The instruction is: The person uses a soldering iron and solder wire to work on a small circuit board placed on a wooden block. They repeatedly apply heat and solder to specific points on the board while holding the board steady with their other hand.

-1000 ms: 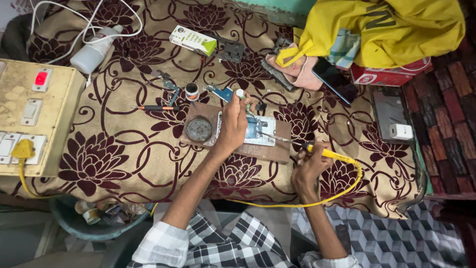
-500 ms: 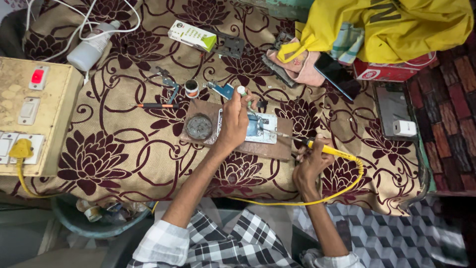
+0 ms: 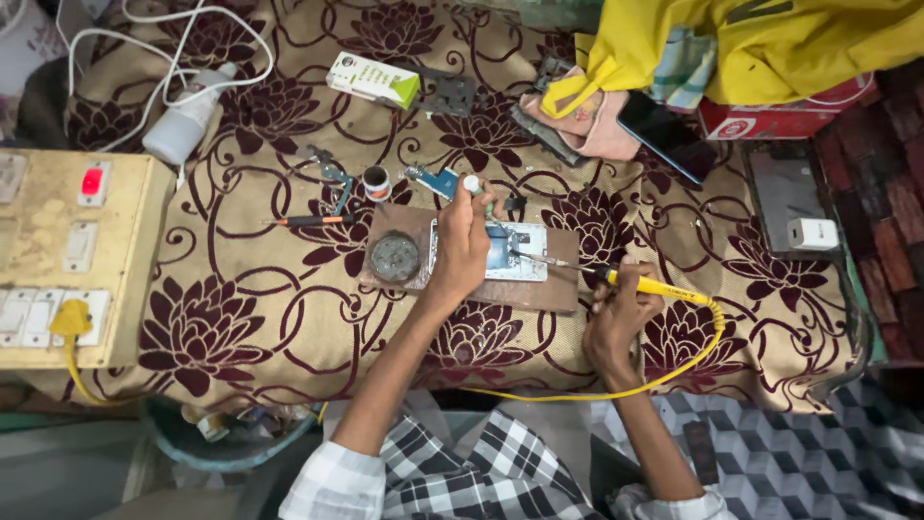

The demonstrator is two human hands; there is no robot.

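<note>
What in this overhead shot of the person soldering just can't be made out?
- Head view: the left hand covers part of the opened phone, so what its fingers press is hidden.
- The soldering iron tip is too small to tell whether it touches.
- The switch board is cut off by the left edge.

The scene is being lit evenly and fairly brightly from above, with only soft, short shadows being cast. Colours are being rendered vividly. Edges are being bent slightly by the wide lens, and fine detail is being softened throughout.
</note>
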